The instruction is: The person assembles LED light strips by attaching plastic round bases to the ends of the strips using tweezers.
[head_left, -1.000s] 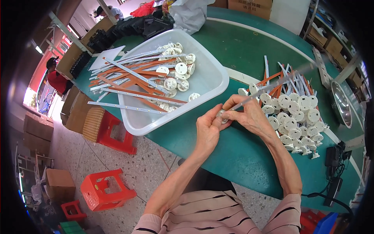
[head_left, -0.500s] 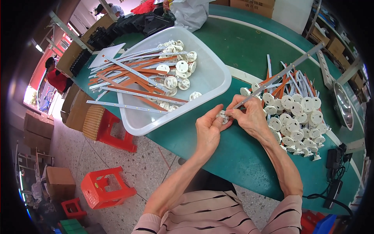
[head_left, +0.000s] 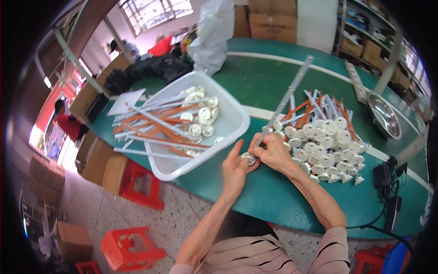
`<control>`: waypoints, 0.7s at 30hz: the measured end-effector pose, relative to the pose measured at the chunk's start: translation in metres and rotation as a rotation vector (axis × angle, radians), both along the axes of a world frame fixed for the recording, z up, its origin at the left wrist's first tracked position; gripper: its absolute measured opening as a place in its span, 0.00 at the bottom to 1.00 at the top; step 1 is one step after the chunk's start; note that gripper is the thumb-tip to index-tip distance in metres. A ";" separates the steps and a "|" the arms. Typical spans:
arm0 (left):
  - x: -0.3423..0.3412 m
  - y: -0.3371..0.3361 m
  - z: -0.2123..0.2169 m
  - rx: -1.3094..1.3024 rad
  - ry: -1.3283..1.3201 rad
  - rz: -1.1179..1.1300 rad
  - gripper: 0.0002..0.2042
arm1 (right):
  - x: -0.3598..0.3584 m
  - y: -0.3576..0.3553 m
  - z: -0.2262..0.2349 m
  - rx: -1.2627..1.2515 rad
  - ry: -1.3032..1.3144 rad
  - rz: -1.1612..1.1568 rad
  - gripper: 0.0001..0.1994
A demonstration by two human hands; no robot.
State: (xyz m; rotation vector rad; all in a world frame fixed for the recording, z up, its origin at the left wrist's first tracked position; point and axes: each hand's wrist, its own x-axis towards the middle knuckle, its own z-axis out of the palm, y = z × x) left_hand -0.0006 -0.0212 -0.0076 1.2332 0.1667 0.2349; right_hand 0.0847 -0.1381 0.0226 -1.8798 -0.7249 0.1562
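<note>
A small round white piece [head_left: 248, 158] sits in the fingers of my left hand [head_left: 235, 170], which is closed around it. My right hand [head_left: 275, 153] pinches the lower end of a long, narrow LED strip [head_left: 290, 91] right beside that piece. The strip slants up and away to the right. Whether it is joined to the white piece is hidden by my fingers. Left of my hands, a whitish plastic tub [head_left: 242, 122] holds several strips with round white ends. Right of them lies a heap of white discs [head_left: 326, 146] with grey and orange strips.
The green table [head_left: 260, 198] carries everything. On its right are a shiny metal bowl [head_left: 384, 116] and black power adapters [head_left: 382, 176] with cables. Black parts [head_left: 159, 68] and a white plastic bag [head_left: 212, 39] stand far left. Red stools [head_left: 130, 251] stand on the floor.
The view has tilted up and turned a little, so table and tub appear shifted. The LED strip now stands steeper. Both hands keep their hold at the white piece.
</note>
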 end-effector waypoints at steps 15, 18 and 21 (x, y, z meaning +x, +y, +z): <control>-0.006 0.004 0.011 0.061 -0.062 -0.036 0.30 | 0.025 -0.189 0.155 0.065 -0.020 -0.528 0.38; -0.005 0.002 0.006 0.101 -0.058 -0.063 0.30 | 0.043 -0.215 0.133 -0.126 0.158 -0.658 0.28; -0.003 -0.001 0.004 0.109 -0.061 -0.060 0.30 | 0.068 -0.233 0.099 -0.244 0.278 -0.624 0.20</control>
